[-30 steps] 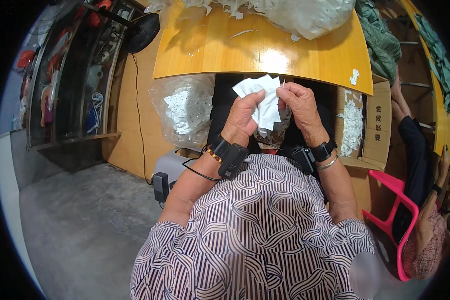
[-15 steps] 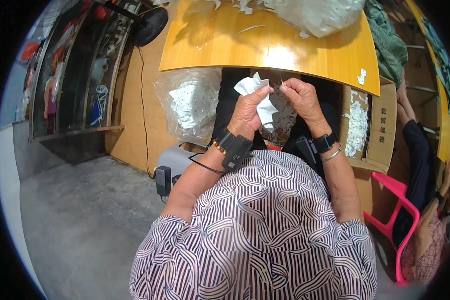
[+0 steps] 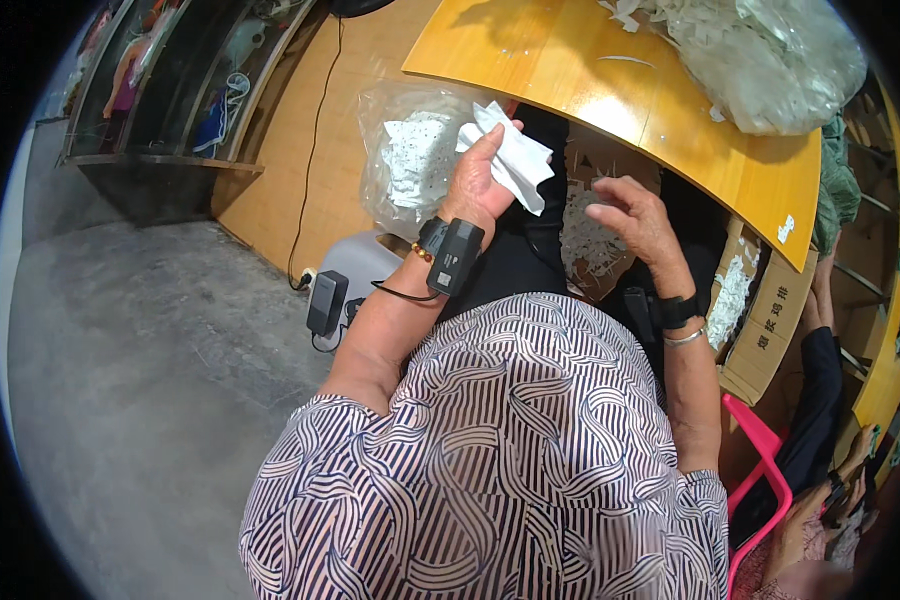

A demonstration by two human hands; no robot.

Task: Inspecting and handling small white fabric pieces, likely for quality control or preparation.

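Observation:
My left hand (image 3: 478,188) is closed around a small stack of thin, white, irregularly cut pieces (image 3: 520,165), thumb on top. Whether they are paper or plastic sheet I cannot tell. The stack sits just right of a clear plastic bag (image 3: 375,185) filled with similar white pieces with dark specks. My right hand (image 3: 638,218) hovers to the right, fingers loosely curved and apart, with nothing visible in it. Below and left of that hand, a brown container (image 3: 610,160) between my legs holds thin white scraps (image 3: 592,240).
A yellow wooden table (image 3: 560,70) fills the top, bearing a big clear bag (image 3: 770,60) of white scraps. Right stands a cardboard box (image 3: 760,335) of white pieces, near a pink chair (image 3: 760,490) and another person's arm (image 3: 815,400). A grey case (image 3: 365,268) stands left.
My left hand has moved up and left with the white pieces, toward the plastic bag. My right hand has moved away to the right, its pinch opened. The view has turned and shifted.

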